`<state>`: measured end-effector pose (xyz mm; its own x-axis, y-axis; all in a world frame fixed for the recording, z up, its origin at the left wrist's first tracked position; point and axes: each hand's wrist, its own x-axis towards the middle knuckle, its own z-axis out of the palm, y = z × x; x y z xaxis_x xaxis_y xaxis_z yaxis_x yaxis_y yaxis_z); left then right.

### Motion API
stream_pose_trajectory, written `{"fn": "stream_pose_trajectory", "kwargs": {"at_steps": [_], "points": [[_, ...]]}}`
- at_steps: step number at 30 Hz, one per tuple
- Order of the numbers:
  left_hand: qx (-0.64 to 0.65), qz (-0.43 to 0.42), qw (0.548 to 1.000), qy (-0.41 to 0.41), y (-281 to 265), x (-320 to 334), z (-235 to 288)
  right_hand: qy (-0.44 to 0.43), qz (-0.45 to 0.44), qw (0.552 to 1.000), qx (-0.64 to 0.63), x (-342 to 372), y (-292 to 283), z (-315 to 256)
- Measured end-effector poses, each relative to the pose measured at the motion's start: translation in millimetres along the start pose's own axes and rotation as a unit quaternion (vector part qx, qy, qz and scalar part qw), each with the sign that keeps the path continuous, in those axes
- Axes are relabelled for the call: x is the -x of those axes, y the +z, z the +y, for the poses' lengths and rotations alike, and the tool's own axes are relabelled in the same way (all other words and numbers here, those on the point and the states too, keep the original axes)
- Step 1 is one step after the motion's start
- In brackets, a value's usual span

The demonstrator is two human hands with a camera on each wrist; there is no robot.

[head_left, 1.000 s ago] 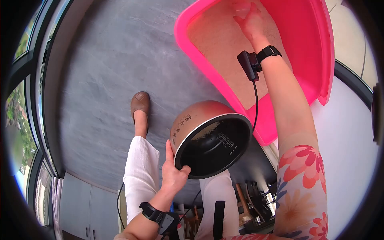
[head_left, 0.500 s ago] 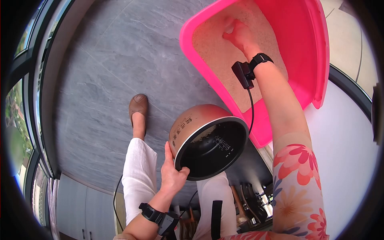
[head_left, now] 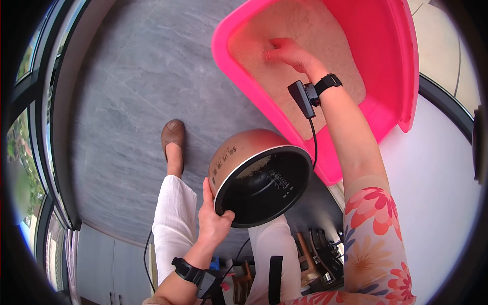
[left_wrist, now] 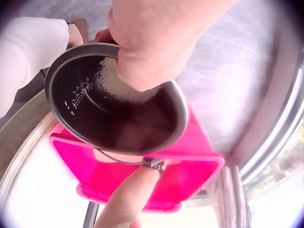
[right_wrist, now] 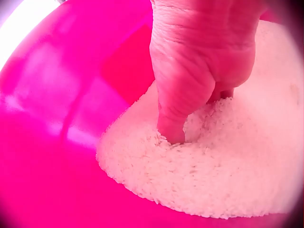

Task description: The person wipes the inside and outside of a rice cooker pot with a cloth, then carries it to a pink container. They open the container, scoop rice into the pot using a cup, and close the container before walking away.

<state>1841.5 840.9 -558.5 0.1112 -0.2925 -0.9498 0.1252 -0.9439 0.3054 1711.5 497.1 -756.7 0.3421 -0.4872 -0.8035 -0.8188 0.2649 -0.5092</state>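
Note:
My left hand [head_left: 213, 223] grips the near-left rim of a rice cooker's inner pot [head_left: 226, 165], thumb over the edge and fingers along its copper outside. The pot is tilted, its dark mouth facing me, with some white rice [left_wrist: 116, 88] lying inside against one wall. My right hand [head_left: 295, 55] reaches into a pink bin [head_left: 254, 89] of rice [right_wrist: 213, 175]. Its thumb tip is sunk in the grains and the other fingertips are hidden behind the palm or in the rice. The fingers bend round what looks like a small clear cup, mostly hidden now.
Grey floor [head_left: 127, 101] lies left of the bin, with a brown shoe [head_left: 173, 133] on it. Grey cabinets [head_left: 96, 262] stand at the lower left. Dark-handled utensils [head_left: 317, 254] are beside my leg. A cable [head_left: 314, 142] hangs from the right wrist camera past the pot.
My right hand has come down and left within the bin, its spread fingers curling and dipping into the rice. The left hand keeps its hold on the tilted pot.

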Motion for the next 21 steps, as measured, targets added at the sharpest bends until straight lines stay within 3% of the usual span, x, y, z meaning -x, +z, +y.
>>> {"fn": "stream_pose_trajectory", "kwargs": {"at_steps": [1,3,7,9,16,21], "points": [[0.003,-0.004,1.0,-0.005,-0.6,0.2,3.0,0.001,-0.001,1.0,-0.001,5.3,-3.2,-0.3],[-0.001,-0.005,1.0,-0.008,-1.4,0.8,7.2,-0.015,-0.076,0.986,-0.146,23.0,-10.0,-7.7],[0.006,-0.009,1.0,-0.013,-1.5,0.4,10.1,0.004,-0.157,0.962,-0.223,23.0,-16.7,12.0],[0.005,-0.003,1.0,0.004,0.0,-1.6,4.8,-0.03,-0.209,0.923,-0.322,34.9,-15.9,14.2],[0.025,-0.001,0.999,0.029,1.0,-2.4,1.8,-0.059,-0.201,0.906,-0.368,82.8,-30.9,29.0],[0.068,-0.023,0.997,0.01,1.8,-6.3,-12.7,-0.029,-0.132,0.916,-0.378,111.5,-38.6,61.5]]}}
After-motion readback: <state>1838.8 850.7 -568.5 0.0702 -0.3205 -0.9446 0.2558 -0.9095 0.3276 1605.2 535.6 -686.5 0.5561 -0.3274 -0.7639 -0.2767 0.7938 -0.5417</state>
